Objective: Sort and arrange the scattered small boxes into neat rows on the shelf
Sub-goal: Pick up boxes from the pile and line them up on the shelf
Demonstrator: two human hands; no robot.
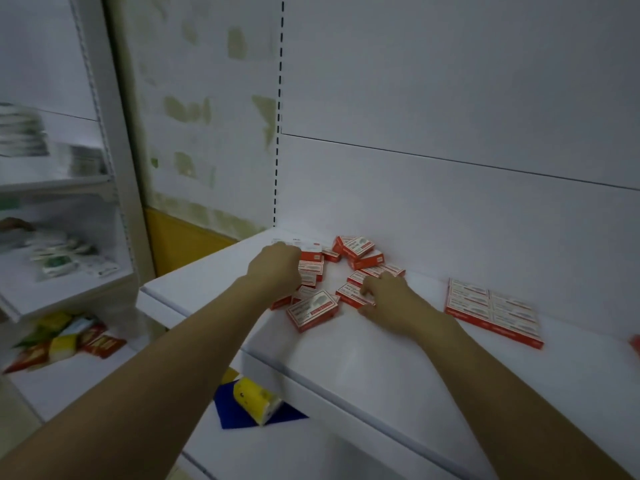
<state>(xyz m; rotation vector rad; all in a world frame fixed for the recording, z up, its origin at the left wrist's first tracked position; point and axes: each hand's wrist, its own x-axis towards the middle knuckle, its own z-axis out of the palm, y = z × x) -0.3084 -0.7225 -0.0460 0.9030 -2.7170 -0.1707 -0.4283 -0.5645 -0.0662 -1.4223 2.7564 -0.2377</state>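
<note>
Several small red-and-white boxes (358, 252) lie scattered near the back of the white shelf (346, 362). My left hand (275, 268) is curled at the left edge of the heap, its fingers against a column of boxes (311, 268); whether it grips one is hidden. My right hand (386, 299) reaches in from the right and pinches a flat box (351, 294) with thumb and fingers. One bigger box (311, 310) lies loose in front of both hands. To the right, several boxes (493, 310) sit flat in a neat block of rows.
The shelf's back wall (450, 209) rises just behind the boxes. A red item (635, 342) peeks in at the right edge. On the lower shelf lies a yellow pack (254, 398) on blue paper. A neighbouring shelf unit (62, 265) at left holds packets and snacks.
</note>
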